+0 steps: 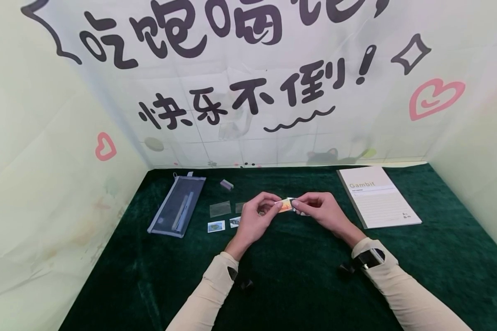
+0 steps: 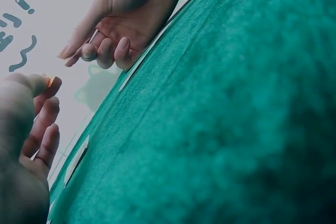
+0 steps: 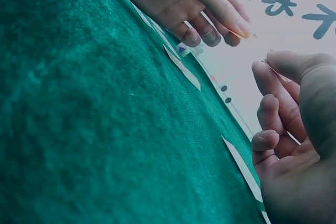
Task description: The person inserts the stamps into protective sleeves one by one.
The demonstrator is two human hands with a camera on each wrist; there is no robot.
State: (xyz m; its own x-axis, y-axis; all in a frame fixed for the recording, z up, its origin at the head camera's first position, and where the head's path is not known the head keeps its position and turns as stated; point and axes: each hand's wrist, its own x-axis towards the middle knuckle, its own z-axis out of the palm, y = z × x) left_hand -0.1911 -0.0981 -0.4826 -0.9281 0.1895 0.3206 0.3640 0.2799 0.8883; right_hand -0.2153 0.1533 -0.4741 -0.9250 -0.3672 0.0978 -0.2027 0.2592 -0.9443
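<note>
Over the middle of the table, my left hand (image 1: 254, 216) pinches a small orange stamp (image 1: 286, 205) between thumb and fingertips. Only a sliver of the orange stamp (image 3: 239, 34) shows in the right wrist view. My right hand (image 1: 324, 211) faces it and pinches a small, thin piece that looks like a clear plastic sleeve, mostly hidden by the fingers. The hands are close together but apart. Left of them lie a blue-green stamp (image 1: 216, 226) and a second stamp (image 1: 234, 222), partly behind my left hand. Behind these are a clear sleeve (image 1: 220, 209) and another clear sleeve (image 1: 239, 208).
A translucent zip pouch (image 1: 161, 220) with pens inside lies at the left. A small eraser-like block (image 1: 226, 185) sits near the back. On the right is a notebook (image 1: 378, 202) marked Gambit. Dark green cloth (image 1: 290, 285) covers the table, and white printed sheeting (image 1: 248, 138) encloses it.
</note>
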